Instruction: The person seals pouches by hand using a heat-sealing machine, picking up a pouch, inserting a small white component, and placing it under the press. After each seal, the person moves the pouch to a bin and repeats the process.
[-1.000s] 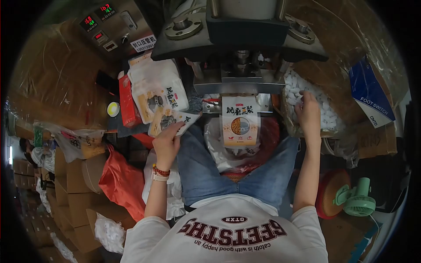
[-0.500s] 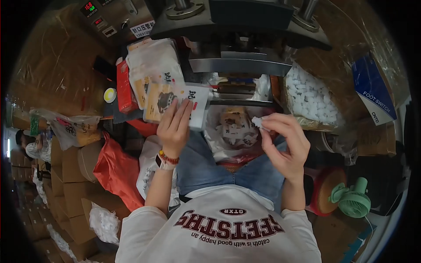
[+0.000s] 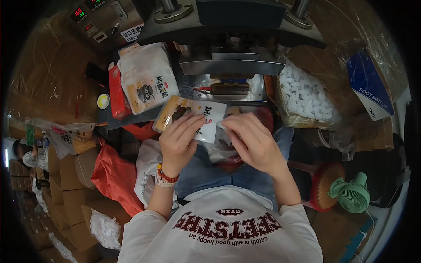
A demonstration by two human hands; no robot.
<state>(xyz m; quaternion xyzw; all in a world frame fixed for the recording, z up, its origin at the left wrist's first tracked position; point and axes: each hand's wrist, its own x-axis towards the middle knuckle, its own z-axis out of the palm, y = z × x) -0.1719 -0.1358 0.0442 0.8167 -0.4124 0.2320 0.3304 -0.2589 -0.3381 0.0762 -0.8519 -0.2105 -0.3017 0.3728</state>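
My left hand [image 3: 176,141] lies over a flat printed pouch [image 3: 215,113], white with a yellow-brown panel, its fingers pressing the pouch's face while the thumb is hidden beneath. At the pouch's right edge, my right hand [image 3: 253,141] pinches a small white plastic spout [image 3: 220,125], mostly covered by the fingertips. Both hands are close together above my lap, in front of the metal press [image 3: 232,65]. Below them, a clear plastic bag [image 3: 221,155] is partly hidden by the hands and the pouch.
A stack of similar pouches [image 3: 142,68] lies at the left beside a red box [image 3: 117,94]. To the right stands an open carton of white spouts [image 3: 303,94], with a blue foot-switch box [image 3: 369,85] beyond. A green fan [image 3: 353,199] stands at lower right.
My left hand has drawn the pouch off the stack, rightward and towards me. The right hand has moved left with the spout, bringing it to the pouch's edge.
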